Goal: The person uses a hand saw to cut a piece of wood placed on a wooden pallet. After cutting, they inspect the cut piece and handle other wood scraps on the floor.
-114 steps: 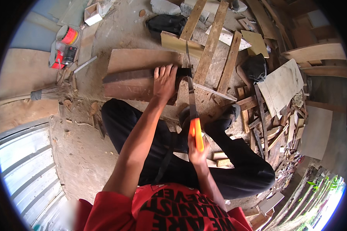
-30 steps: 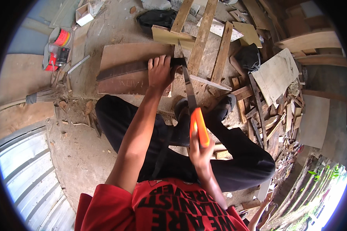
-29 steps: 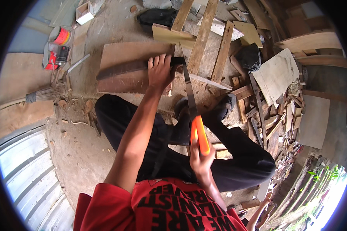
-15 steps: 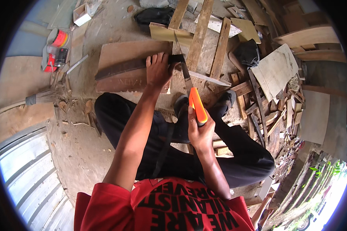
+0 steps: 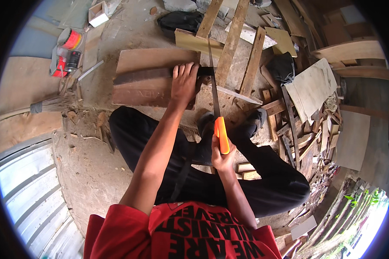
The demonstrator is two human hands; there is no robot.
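My right hand (image 5: 223,156) is closed round the orange handle of a handsaw (image 5: 221,134), near my lap. The saw's long blade points away from me and crosses the right end of a dark wooden strip (image 5: 145,76). Close to the left of the blade, my left hand (image 5: 185,84) grips that strip, fingers curled over its far edge and the thumb side hidden. Beneath the strip lies a brown wooden board (image 5: 138,96) on the ground.
Planks (image 5: 234,39) lie beyond the saw. A heap of scrap wood (image 5: 304,142) and a pale panel (image 5: 311,88) fill the right side. Tins (image 5: 70,39), a twig broom (image 5: 52,105) and a small white box (image 5: 98,14) are at the left. A dark bag (image 5: 180,22) sits far off.
My right hand has drawn the saw back toward me, its handle now lower. My left hand stays on the strip. The whole view has shifted slightly.
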